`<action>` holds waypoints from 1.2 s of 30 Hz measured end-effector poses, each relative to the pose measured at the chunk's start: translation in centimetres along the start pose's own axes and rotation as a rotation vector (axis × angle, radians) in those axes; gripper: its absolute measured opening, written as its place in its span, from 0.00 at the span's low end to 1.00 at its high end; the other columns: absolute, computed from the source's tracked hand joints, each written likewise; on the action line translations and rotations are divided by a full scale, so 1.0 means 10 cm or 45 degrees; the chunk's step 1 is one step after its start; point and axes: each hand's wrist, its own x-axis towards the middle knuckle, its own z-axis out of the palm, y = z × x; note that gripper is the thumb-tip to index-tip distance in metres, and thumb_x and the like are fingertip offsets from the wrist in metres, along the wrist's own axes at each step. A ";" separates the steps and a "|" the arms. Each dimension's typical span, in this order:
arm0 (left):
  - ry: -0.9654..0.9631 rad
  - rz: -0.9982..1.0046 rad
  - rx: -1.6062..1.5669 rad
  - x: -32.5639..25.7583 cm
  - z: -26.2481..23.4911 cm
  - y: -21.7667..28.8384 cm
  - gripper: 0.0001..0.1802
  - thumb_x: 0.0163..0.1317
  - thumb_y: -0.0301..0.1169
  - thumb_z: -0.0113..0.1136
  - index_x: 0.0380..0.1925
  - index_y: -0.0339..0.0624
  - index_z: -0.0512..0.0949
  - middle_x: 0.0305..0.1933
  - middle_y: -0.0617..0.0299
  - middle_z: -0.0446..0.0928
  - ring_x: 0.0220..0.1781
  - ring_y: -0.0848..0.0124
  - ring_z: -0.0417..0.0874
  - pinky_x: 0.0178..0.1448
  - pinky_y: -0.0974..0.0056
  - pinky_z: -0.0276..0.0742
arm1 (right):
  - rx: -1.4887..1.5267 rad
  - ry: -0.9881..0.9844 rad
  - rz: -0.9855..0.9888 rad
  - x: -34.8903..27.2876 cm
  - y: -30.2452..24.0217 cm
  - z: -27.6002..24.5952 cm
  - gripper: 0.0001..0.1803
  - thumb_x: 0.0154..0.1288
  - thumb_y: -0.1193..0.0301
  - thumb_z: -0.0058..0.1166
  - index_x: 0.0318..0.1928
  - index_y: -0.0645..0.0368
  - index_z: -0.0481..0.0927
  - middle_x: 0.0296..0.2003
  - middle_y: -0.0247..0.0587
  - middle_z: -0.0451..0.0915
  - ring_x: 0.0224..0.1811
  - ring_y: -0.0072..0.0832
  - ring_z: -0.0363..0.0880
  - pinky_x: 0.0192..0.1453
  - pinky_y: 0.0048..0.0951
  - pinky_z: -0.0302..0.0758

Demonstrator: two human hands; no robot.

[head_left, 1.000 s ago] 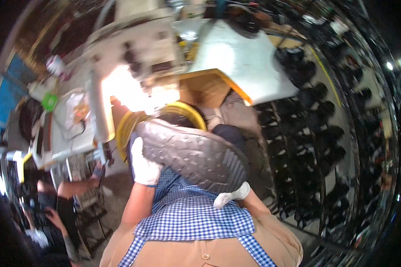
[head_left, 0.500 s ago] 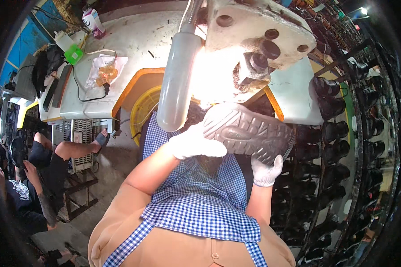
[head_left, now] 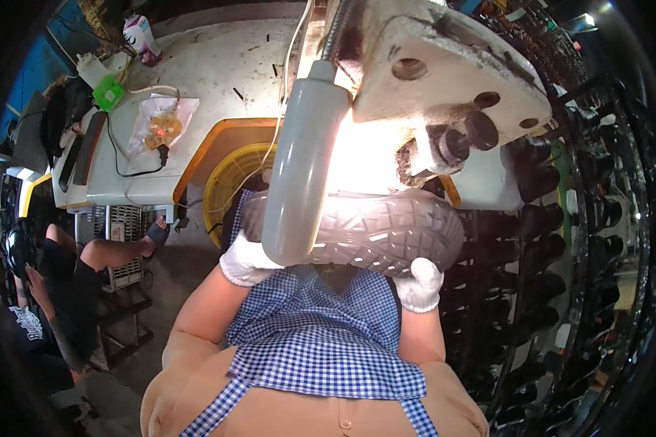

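A dark shoe (head_left: 393,229) lies crosswise before me under the machine, its patterned sole towards me. My left hand (head_left: 246,261), in a white knit glove, is closed on the shoe's left end. The grey lamp hides part of that grip. My right hand (head_left: 420,285), gloved alike, holds the right end from below, its thumb against the sole. Just above the shoe is the machine head (head_left: 452,80), off-white and stained, with dark round knobs. The grey cylindrical lamp (head_left: 299,167) hangs in front of the sole, and its glare washes out the machine's working part.
Racks of black shoes (head_left: 525,284) stand close on my right. The white worktable (head_left: 219,80) carries a bottle (head_left: 141,40), a green container (head_left: 108,92) and a plastic bag (head_left: 164,124). A yellow basket (head_left: 222,182) sits below the table cutout. Another person (head_left: 58,291) sits at left.
The shoe has come lower and turned more level, spreading further left. My left hand has shifted left and down to its end; my right hand still grips the right end.
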 end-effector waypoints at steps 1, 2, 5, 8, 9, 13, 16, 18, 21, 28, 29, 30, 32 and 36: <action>0.016 -0.022 -0.074 -0.06 -0.06 0.06 0.30 0.77 0.45 0.44 0.72 0.41 0.60 0.75 0.50 0.64 0.75 0.56 0.66 0.76 0.48 0.68 | -0.282 -0.046 -0.021 0.03 0.07 0.06 0.40 0.57 0.74 0.57 0.73 0.59 0.63 0.68 0.50 0.71 0.69 0.50 0.72 0.70 0.56 0.74; 0.011 -0.022 -0.257 -0.12 -0.11 0.13 0.32 0.76 0.48 0.45 0.73 0.42 0.59 0.75 0.49 0.63 0.76 0.54 0.65 0.76 0.46 0.68 | -0.254 -0.065 -0.027 0.04 0.14 0.13 0.40 0.58 0.75 0.57 0.73 0.60 0.63 0.67 0.51 0.71 0.69 0.50 0.73 0.70 0.56 0.74; 0.173 -0.210 -1.071 -0.32 -0.19 0.28 0.43 0.58 0.39 0.60 0.74 0.43 0.59 0.74 0.48 0.65 0.75 0.52 0.66 0.77 0.45 0.66 | 0.076 -0.066 0.146 0.11 0.31 0.38 0.41 0.57 0.77 0.57 0.73 0.63 0.62 0.67 0.53 0.72 0.68 0.50 0.73 0.70 0.54 0.74; 0.330 -0.232 -1.071 -0.45 -0.31 0.25 0.56 0.34 0.22 0.68 0.73 0.41 0.61 0.71 0.50 0.69 0.72 0.50 0.71 0.78 0.45 0.66 | -0.012 -0.320 0.092 0.29 0.34 0.64 0.41 0.60 0.77 0.61 0.74 0.61 0.61 0.68 0.50 0.71 0.70 0.44 0.71 0.73 0.46 0.70; 0.365 -0.201 -1.071 -0.53 -0.34 0.20 0.57 0.33 0.24 0.69 0.73 0.41 0.61 0.72 0.51 0.68 0.73 0.51 0.70 0.78 0.44 0.66 | -0.045 -0.421 0.055 0.35 0.33 0.72 0.41 0.62 0.77 0.62 0.74 0.61 0.61 0.68 0.48 0.71 0.70 0.41 0.71 0.74 0.43 0.69; 0.399 0.057 -1.014 -0.83 -0.41 -0.08 0.49 0.54 0.49 0.71 0.72 0.40 0.64 0.74 0.50 0.65 0.74 0.53 0.68 0.77 0.44 0.65 | -0.071 -0.595 0.227 0.57 0.15 0.91 0.42 0.58 0.75 0.70 0.72 0.61 0.64 0.65 0.45 0.74 0.68 0.35 0.73 0.72 0.39 0.71; 0.425 -0.034 -0.854 -0.75 -0.55 -0.08 0.42 0.64 0.52 0.61 0.70 0.35 0.66 0.75 0.48 0.65 0.73 0.55 0.70 0.77 0.48 0.64 | -0.283 -0.635 0.499 0.69 -0.04 0.96 0.47 0.53 0.75 0.72 0.73 0.62 0.63 0.66 0.45 0.73 0.69 0.37 0.71 0.73 0.41 0.69; 0.317 -0.141 -0.665 -0.55 -0.56 0.06 0.40 0.66 0.51 0.59 0.69 0.33 0.67 0.73 0.49 0.67 0.72 0.57 0.71 0.77 0.51 0.64 | -0.510 -0.714 0.497 0.79 -0.15 0.99 0.37 0.55 0.75 0.74 0.66 0.62 0.73 0.58 0.41 0.81 0.59 0.28 0.79 0.66 0.33 0.76; -0.008 -0.251 -0.346 -0.20 -0.31 0.33 0.36 0.68 0.47 0.58 0.67 0.31 0.69 0.68 0.51 0.73 0.69 0.62 0.73 0.75 0.58 0.65 | -0.543 -0.897 0.671 0.96 -0.28 1.04 0.36 0.56 0.72 0.74 0.65 0.63 0.73 0.57 0.40 0.81 0.59 0.25 0.79 0.65 0.31 0.76; 0.277 -0.289 0.027 -0.05 0.26 0.52 0.21 0.76 0.37 0.52 0.61 0.35 0.74 0.58 0.58 0.79 0.59 0.71 0.77 0.65 0.64 0.72 | -0.847 -0.120 0.096 0.44 -0.05 1.06 0.33 0.63 0.67 0.67 0.64 0.67 0.71 0.59 0.52 0.76 0.61 0.36 0.76 0.66 0.34 0.73; 0.323 -0.265 -0.011 -0.07 0.30 0.47 0.21 0.76 0.37 0.52 0.61 0.35 0.75 0.57 0.57 0.79 0.59 0.71 0.77 0.65 0.63 0.72 | -1.108 -0.082 -0.418 0.35 0.05 1.04 0.30 0.65 0.66 0.64 0.63 0.67 0.71 0.59 0.54 0.74 0.61 0.39 0.76 0.65 0.35 0.73; 0.382 -0.243 -0.070 -0.10 0.34 0.39 0.20 0.76 0.36 0.51 0.60 0.35 0.75 0.57 0.57 0.79 0.59 0.71 0.77 0.65 0.63 0.72 | -1.038 -0.138 -0.625 0.28 0.13 1.00 0.27 0.66 0.68 0.63 0.61 0.68 0.72 0.54 0.53 0.77 0.55 0.40 0.79 0.61 0.36 0.76; 0.573 -0.179 -0.129 -0.19 0.48 0.23 0.21 0.77 0.33 0.51 0.65 0.35 0.71 0.61 0.57 0.76 0.62 0.70 0.76 0.68 0.62 0.71 | -1.063 -0.101 -0.216 0.13 0.20 0.91 0.25 0.64 0.69 0.66 0.58 0.68 0.74 0.50 0.51 0.78 0.49 0.41 0.82 0.55 0.35 0.78; 0.732 -0.408 -0.380 -0.22 0.63 0.04 0.31 0.77 0.34 0.52 0.75 0.37 0.57 0.71 0.54 0.68 0.71 0.65 0.70 0.76 0.56 0.65 | -1.387 -0.232 -0.688 0.33 -0.03 0.77 0.29 0.60 0.70 0.71 0.59 0.67 0.76 0.53 0.55 0.79 0.52 0.45 0.82 0.57 0.36 0.80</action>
